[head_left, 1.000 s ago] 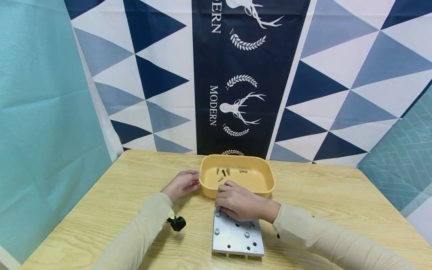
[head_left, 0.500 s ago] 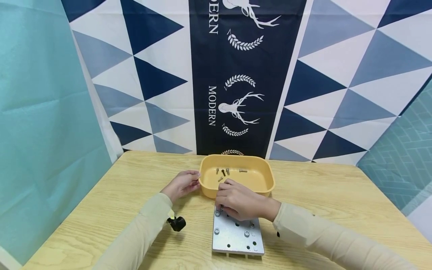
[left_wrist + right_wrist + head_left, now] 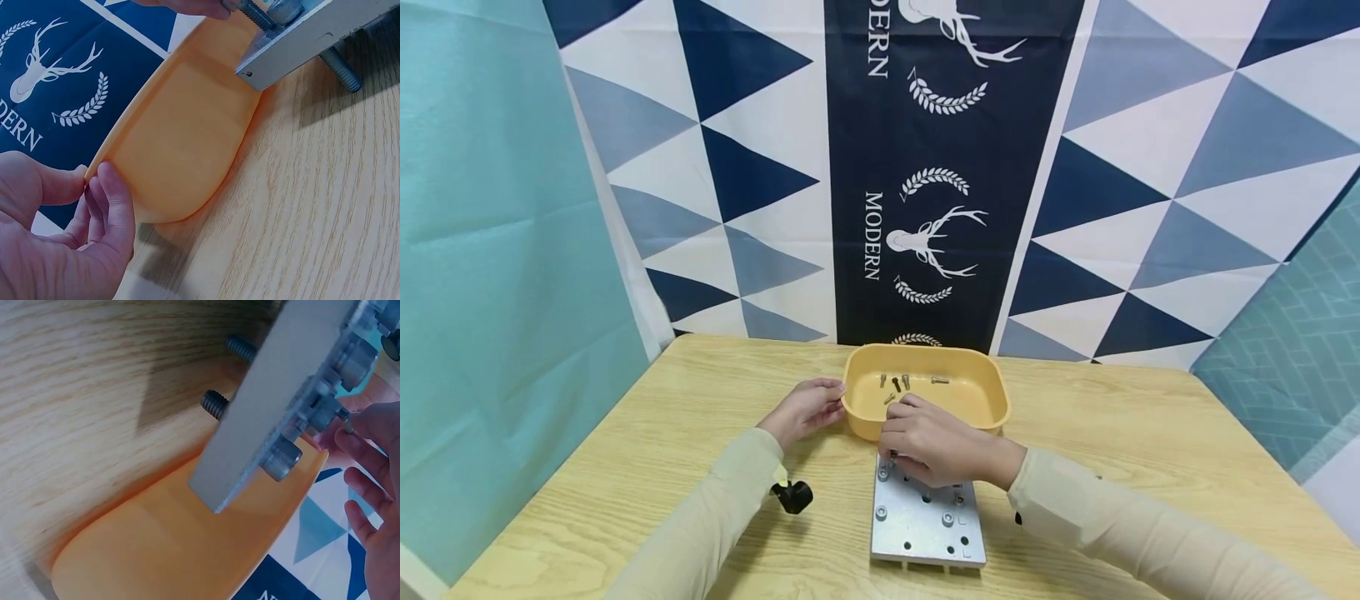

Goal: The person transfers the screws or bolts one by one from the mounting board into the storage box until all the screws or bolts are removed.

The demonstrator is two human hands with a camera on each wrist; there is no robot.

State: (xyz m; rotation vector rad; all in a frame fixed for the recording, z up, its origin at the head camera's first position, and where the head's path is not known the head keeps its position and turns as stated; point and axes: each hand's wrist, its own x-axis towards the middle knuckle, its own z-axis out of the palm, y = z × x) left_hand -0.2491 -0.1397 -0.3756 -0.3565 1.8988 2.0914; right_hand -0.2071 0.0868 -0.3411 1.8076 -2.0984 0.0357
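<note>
My left hand (image 3: pixel 805 410) pinches the left rim of a yellow plastic tub (image 3: pixel 955 403) between thumb and fingers, plain in the left wrist view. Over the far left corner of a silver metal plate (image 3: pixel 925 537), my right hand (image 3: pixel 934 446) pinches a small threaded bolt (image 3: pixel 255 14) with its fingertips. Beside that bolt, socket-head bolts (image 3: pixel 281 460) stand in the plate. Threaded ends (image 3: pixel 341 70) stick out below it. More bolt heads (image 3: pixel 882 512) and bare holes show on the plate's top. The right hand covers part of the far edge.
Several loose bolts (image 3: pixel 896 384) lie inside the tub, mostly at its left. The plate stands raised off the wooden table (image 3: pixel 1112 433), close in front of the tub. A black camera piece (image 3: pixel 795 497) hangs at the left wrist. Patterned cloth (image 3: pixel 760 167) backs the table.
The right hand's fingers have shifted very slightly up at the plate's corner. The left hand, tub and plate keep their places.
</note>
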